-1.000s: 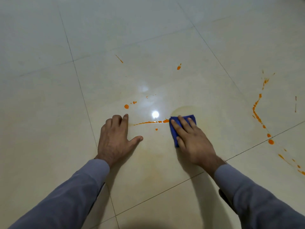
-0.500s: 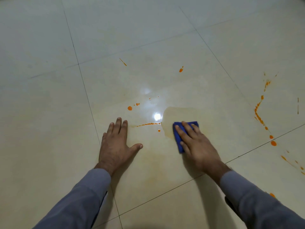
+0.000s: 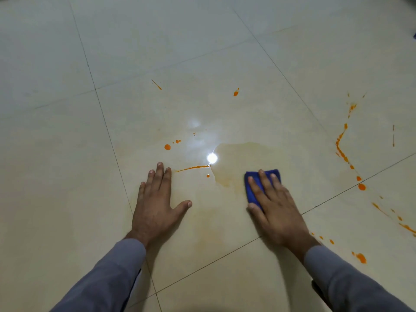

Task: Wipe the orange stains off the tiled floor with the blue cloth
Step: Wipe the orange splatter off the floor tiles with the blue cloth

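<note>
In the head view, the right hand (image 3: pixel 275 210) is lying flat on the blue cloth (image 3: pixel 253 190), fingers straight and spread, pressing the folded cloth against the tiled floor (image 3: pixel 67 154); nothing is curled round it. The cloth is sitting at about 4 o'clock from the bright light reflection (image 3: pixel 212 158), its far edge and left side showing past the fingertips. The left hand (image 3: pixel 156 206) is resting palm down on the bare tile at about 8 o'clock from that reflection, fingers straight and close together, thumb splayed out toward 3 o'clock, holding nothing.

A pale wet smear (image 3: pixel 234 161) is spreading over the tile between the reflection and the cloth. A thin orange streak (image 3: pixel 192 168) is running from just beside the left fingertips toward the reflection, with a small drop (image 3: pixel 208 176) just below its right end. A round orange spot (image 3: pixel 167 147) is lying at 12 o'clock from the left hand, and two further marks, a short dash (image 3: pixel 157 84) and a blot (image 3: pixel 236 93), are sitting farther up. A long trail of orange drips (image 3: pixel 342 152) is running down the right side, at 2 to 4 o'clock from the cloth, well apart from it. Grey sleeves (image 3: pixel 108 278) are covering both forearms.
</note>
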